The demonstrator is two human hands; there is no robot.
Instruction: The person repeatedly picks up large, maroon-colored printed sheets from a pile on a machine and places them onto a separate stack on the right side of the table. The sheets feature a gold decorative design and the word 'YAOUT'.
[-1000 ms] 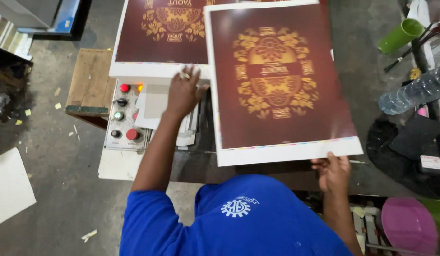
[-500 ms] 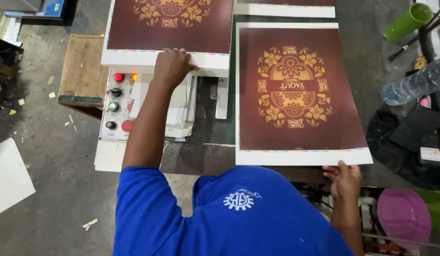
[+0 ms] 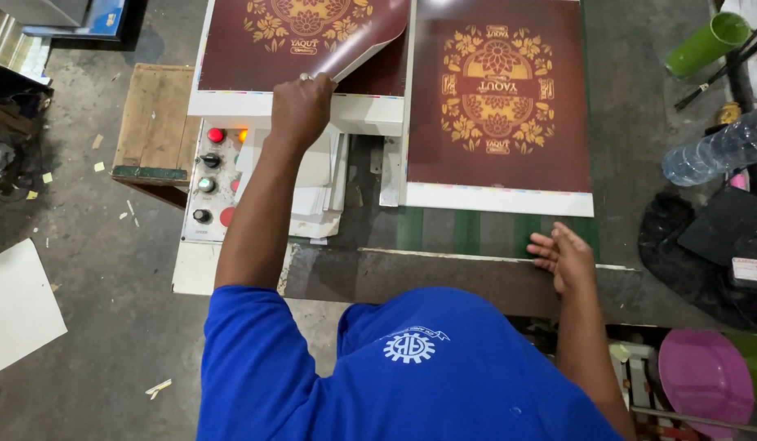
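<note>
Head view shows the top printed sheet (image 3: pixel 305 33), dark red with gold ornament, lying on a stack at the upper left, its near right corner curled up and pinched in the fingers of the left hand (image 3: pixel 301 110). Just beside it to the right, a second printed sheet (image 3: pixel 499 106) lies flat on the work table (image 3: pixel 639 122), and the right hand (image 3: pixel 564 257) rests below it with fingers spread, holding nothing. A control panel (image 3: pixel 211 184) with coloured buttons sits under the left forearm, while a green cup (image 3: pixel 709 42) and a plastic bottle (image 3: pixel 717 151) stand at the far right.
</note>
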